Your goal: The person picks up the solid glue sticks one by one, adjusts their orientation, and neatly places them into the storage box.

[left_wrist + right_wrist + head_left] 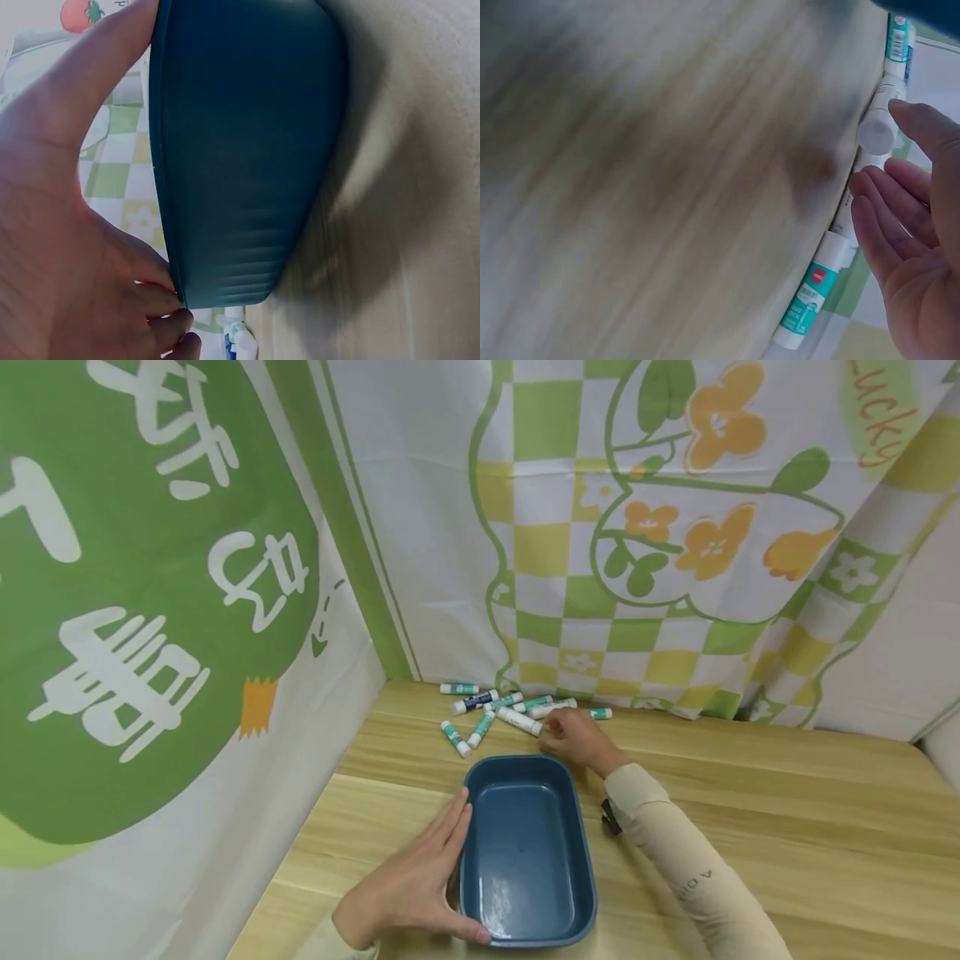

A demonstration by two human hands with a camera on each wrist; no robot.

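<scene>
A deep blue rectangular bin (525, 933) stands on the wooden table. My left hand (420, 872) rests against its left side, fingers straight along the rim and thumb at the near corner. Beyond the bin lie several glue sticks, teal (455, 737), dark blue (476, 702) and white. My right hand (577, 739) reaches among them, beside a white glue stick (520, 721). In the right wrist view, thumb and loosely bent fingers stand apart near that white stick's end (877, 135). A teal glue stick (808, 300) lies below the fingers there.
A small black and yellow object (611, 817) lies under the right forearm, partly hidden. Patterned cloth (547, 568) hangs behind the table's far edge, and a green and white cloth (187, 760) hangs along the left. Wooden tabletop (810, 827) extends to the right.
</scene>
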